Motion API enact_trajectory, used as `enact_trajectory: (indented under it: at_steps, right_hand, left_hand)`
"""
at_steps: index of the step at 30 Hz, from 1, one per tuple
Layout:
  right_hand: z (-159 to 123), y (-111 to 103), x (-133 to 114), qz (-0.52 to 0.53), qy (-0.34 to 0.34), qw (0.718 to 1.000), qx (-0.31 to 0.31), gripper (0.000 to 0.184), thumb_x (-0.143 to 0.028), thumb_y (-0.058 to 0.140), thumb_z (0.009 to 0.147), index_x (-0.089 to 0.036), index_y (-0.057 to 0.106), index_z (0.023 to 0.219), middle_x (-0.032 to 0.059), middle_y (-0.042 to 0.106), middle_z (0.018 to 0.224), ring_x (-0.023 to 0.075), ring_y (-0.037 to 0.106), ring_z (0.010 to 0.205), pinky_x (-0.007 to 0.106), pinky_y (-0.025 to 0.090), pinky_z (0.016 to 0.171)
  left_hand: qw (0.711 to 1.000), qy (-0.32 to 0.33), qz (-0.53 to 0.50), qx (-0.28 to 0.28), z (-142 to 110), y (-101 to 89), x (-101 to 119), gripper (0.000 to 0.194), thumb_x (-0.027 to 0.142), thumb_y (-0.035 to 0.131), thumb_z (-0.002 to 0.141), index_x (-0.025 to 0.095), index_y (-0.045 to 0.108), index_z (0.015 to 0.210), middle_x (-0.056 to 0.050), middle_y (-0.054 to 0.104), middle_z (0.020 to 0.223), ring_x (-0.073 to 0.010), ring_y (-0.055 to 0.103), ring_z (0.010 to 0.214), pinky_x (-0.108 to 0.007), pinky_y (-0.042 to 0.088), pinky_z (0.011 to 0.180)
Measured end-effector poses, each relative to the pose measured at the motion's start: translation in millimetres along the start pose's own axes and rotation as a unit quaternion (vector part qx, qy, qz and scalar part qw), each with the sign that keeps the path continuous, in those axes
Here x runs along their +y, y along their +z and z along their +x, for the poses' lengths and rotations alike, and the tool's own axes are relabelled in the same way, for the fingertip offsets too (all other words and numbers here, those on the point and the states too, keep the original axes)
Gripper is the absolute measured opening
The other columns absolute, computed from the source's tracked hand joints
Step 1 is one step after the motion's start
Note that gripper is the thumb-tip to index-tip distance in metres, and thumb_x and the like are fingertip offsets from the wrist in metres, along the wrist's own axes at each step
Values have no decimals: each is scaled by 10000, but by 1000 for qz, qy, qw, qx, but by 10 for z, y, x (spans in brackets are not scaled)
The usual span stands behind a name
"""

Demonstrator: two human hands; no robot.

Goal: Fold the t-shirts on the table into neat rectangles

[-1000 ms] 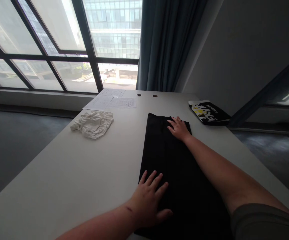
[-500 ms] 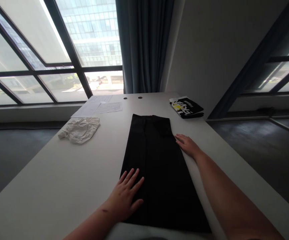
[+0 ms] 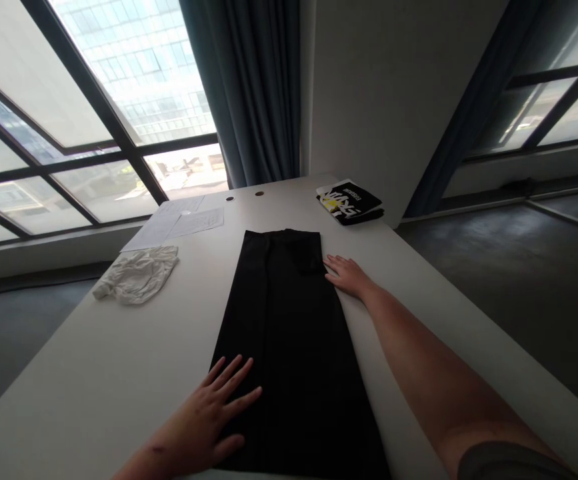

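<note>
Long black cloth garment [image 3: 299, 340], likely soft, light; best gripped at 12-o'clock corners. Left hand [image 3: 213, 407], right hand [image 3: 349, 275] outstretched, empty.

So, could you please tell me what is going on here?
A person is handling a black garment laid lengthwise on a white table. The left grip is spread open over its near left edge, and the right grip lies farther off, at its right edge. Neither is closed. A crumpled white cloth lies to the left.
</note>
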State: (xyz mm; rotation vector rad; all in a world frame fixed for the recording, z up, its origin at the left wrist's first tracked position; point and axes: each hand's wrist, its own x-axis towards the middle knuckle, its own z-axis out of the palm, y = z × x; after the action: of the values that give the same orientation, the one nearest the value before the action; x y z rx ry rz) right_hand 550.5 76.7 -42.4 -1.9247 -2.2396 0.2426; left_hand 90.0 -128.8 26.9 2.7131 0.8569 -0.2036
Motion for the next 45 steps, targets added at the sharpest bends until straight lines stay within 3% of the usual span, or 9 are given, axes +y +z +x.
enact_trajectory:
  at_steps: [4, 9, 14, 19, 24, 29, 33, 37, 45]
  right_hand:
    - [3, -2, 11, 1, 2, 1000, -1, 649, -468, 512, 976, -238, 443, 1579, 76, 318, 1684, 304, 297, 1551, 553, 230, 1254]
    - [100, 34, 52, 43, -9, 996, 76, 501, -459, 421, 1036, -253, 602, 1455, 63, 507, 1578, 263, 441, 1470, 471, 306, 1232]
    - [391, 23, 51, 54, 2, 992, 115, 471, -327, 384, 1045, -216, 617, 1438, 66, 615, 1475, 230, 525, 1397, 406, 351, 1203]
    - [635, -18, 61, 44, -2, 994, 101, 503, -313, 369, 1053, -213, 537, 1517, 65, 596, 1497, 236, 506, 1413, 405, 327, 1213]
    - [822, -17, 134, 42, 9, 997, 69, 524, -381, 359, 1064, -244, 493, 1553, 53, 489, 1590, 297, 395, 1495, 502, 260, 1238]
    - [968, -22, 214, 66, 17, 996, 53, 514, -389, 316, 1082, -257, 519, 1535, 32, 491, 1590, 297, 353, 1520, 528, 226, 1248]
    - [1012, -19, 238, 101, 33, 992, 67, 504, -417, 329, 1085, -255, 580, 1491, 56, 558, 1535, 289, 389, 1504, 480, 239, 1252]
    - [1061, -54, 206, 127, 73, 986, 82, 492, -411, 350, 1074, -244, 646, 1429, 83, 625, 1462, 293, 489, 1436, 449, 307, 1220]
    - [1356, -357, -327, 145, 37, 983, 104, 532, -436, 291, 1083, -227, 645, 1421, 43, 640, 1446, 235, 575, 1357, 337, 433, 1121]
  left_hand:
    - [1000, 9, -1, -13, -112, 12, -32, 883, 340, 695, 881, 451, 242, 1630, -16, -5, 1741, -430, 155, 1572, -721, 218, 1213]
    - [1000, 19, -9, -1, -43, -63, 7, 779, 348, 668, 897, 418, 349, 1605, -35, 151, 1740, -415, 228, 1562, -695, 262, 1215]
    - [996, 33, -46, 72, 691, -287, 335, 374, 255, 540, 988, 290, 660, 1341, -61, 624, 1432, -260, 576, 1296, -456, 466, 1110]
    - [966, 257, -3, 31, 1579, -357, 842, 408, 351, 580, 996, 296, 595, 1400, -5, 549, 1527, -227, 556, 1282, -382, 475, 989]
    - [952, 304, 40, -6, 1948, -350, 1080, 388, 354, 547, 1018, 296, 589, 1399, -28, 681, 1267, -206, 625, 1047, -349, 461, 817]
    - [951, 304, 50, -16, 1922, -455, 1053, 171, 310, 599, 972, 243, 677, 1108, -39, 681, 1119, -200, 623, 915, -356, 440, 736]
    - [948, 319, 22, -6, 1806, -525, 999, 216, 304, 646, 911, 241, 651, 1118, -25, 647, 1272, -190, 622, 909, -382, 466, 771]
    - [949, 314, 14, 12, 1690, -494, 966, 179, 303, 602, 951, 221, 626, 1108, -10, 686, 1024, -184, 608, 817, -375, 471, 744]
    - [966, 222, -70, 116, 1101, -485, 701, 175, 224, 451, 1059, 234, 607, 1140, -31, 701, 1028, -153, 628, 881, -289, 484, 876]
